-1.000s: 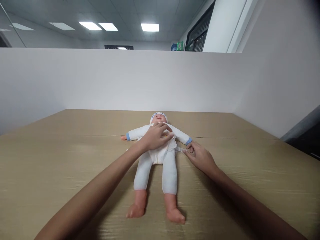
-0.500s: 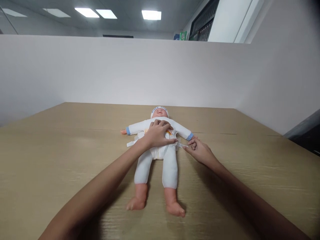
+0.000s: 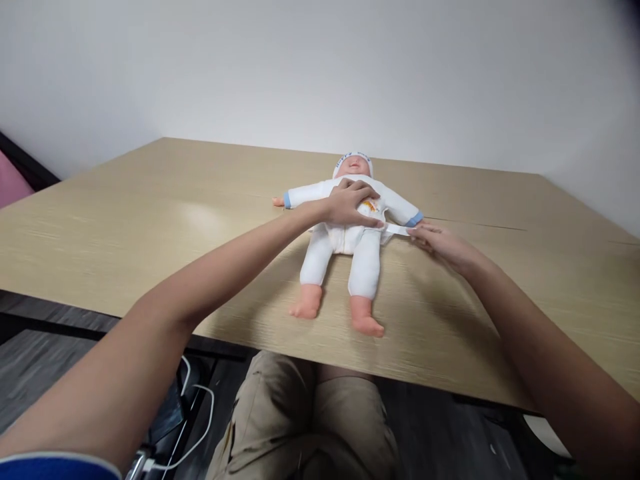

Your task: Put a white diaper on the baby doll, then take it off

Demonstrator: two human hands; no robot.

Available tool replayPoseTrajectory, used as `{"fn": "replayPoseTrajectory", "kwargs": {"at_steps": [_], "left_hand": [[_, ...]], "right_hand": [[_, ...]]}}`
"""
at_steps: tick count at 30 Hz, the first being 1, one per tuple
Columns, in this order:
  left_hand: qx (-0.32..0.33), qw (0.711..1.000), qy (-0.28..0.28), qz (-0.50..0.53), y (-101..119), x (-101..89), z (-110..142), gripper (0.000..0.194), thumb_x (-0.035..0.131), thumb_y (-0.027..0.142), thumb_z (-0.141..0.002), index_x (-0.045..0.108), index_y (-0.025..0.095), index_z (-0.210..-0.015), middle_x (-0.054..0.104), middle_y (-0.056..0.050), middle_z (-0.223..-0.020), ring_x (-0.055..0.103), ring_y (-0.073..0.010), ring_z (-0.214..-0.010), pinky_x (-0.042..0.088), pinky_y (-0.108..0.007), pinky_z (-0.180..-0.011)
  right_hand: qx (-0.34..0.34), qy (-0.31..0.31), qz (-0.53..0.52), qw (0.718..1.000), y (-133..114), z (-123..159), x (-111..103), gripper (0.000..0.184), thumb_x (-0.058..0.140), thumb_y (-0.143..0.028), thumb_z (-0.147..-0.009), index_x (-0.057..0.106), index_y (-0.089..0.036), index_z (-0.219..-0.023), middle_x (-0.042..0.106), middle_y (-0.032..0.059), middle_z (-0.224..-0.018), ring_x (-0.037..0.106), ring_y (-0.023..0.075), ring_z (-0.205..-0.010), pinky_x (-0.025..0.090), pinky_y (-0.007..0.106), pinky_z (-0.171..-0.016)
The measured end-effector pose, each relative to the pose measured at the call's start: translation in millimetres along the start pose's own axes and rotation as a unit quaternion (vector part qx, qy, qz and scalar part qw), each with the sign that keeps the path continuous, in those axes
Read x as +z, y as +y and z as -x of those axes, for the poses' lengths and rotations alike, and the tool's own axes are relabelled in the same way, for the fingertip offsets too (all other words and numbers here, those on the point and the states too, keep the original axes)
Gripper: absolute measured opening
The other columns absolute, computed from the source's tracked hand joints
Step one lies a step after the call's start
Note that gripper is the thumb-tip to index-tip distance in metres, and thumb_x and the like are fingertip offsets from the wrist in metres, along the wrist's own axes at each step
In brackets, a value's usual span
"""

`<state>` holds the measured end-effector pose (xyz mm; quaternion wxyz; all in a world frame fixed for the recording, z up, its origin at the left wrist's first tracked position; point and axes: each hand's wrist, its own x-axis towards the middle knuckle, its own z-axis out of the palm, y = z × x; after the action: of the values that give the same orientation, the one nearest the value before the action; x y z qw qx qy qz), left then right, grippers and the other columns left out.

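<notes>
A baby doll [image 3: 365, 267] in a white suit with blue cuffs and a printed white cap lies on its back, feet toward me. Around its hips is a white diaper [image 3: 345, 239]. My left hand [image 3: 353, 203] rests with fingers spread over the doll's belly, its thumb by the diaper's waist edge. To the right, my right hand [image 3: 434, 240] pinches the end of a white diaper tab [image 3: 397, 230], which is stretched out sideways from the hip. The doll's other side at the waist is hidden behind my left wrist.
The doll lies on a wooden table [image 3: 200, 260] with a pale wall [image 3: 320, 73] behind it. Below the front edge are my knees in khaki trousers [image 3: 280, 400] and a white cable [image 3: 207, 413]. Something pink [image 3: 13, 180] stands at far left.
My view has tipped down, bringing the table's front edge and my legs into sight. My right hand has drawn the tab further outward; my left hand stays on the doll's belly.
</notes>
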<state>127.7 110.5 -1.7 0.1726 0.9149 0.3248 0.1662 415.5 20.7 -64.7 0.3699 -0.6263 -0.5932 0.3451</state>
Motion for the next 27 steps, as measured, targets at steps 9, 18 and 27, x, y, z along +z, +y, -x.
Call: {"fn": "replayPoseTrajectory", "kwargs": {"at_steps": [9,18,27], "left_hand": [[-0.042,0.999,-0.014,0.003,0.3,-4.5,3.1,0.105,0.075,0.077,-0.076,0.054,0.027,-0.166,0.05,-0.013,-0.169,0.026,-0.0494,-0.162,0.023,-0.065,-0.137],[-0.017,1.0,0.0,0.027,2.9,-2.7,6.8,0.077,0.076,0.072,-0.083,0.062,0.032,-0.147,0.06,-0.009,-0.153,0.035,-0.0445,-0.154,0.024,-0.061,-0.134],[-0.03,1.0,0.005,0.005,3.7,0.6,5.2,0.076,0.077,0.076,-0.079,0.071,0.031,-0.14,0.056,-0.008,-0.16,0.033,-0.0435,-0.155,0.022,-0.06,-0.137]], "right_hand": [[0.005,-0.03,-0.109,0.994,-44.5,-13.5,-1.4,0.033,0.065,-0.022,-0.106,0.058,-0.02,-0.074,0.045,-0.0056,-0.066,0.036,0.0114,-0.064,0.025,0.037,-0.068],[0.005,-0.023,-0.099,0.995,-55.5,-11.3,1.4,0.034,0.068,-0.023,-0.103,0.059,-0.02,-0.07,0.045,-0.0045,-0.066,0.039,0.0123,-0.066,0.029,0.034,-0.067],[-0.06,-0.034,-0.033,0.997,-64.5,-31.0,5.6,0.05,0.082,-0.056,-0.093,0.059,-0.022,-0.065,0.049,-0.0015,-0.068,0.042,0.0144,-0.067,0.032,0.031,-0.065]]}}
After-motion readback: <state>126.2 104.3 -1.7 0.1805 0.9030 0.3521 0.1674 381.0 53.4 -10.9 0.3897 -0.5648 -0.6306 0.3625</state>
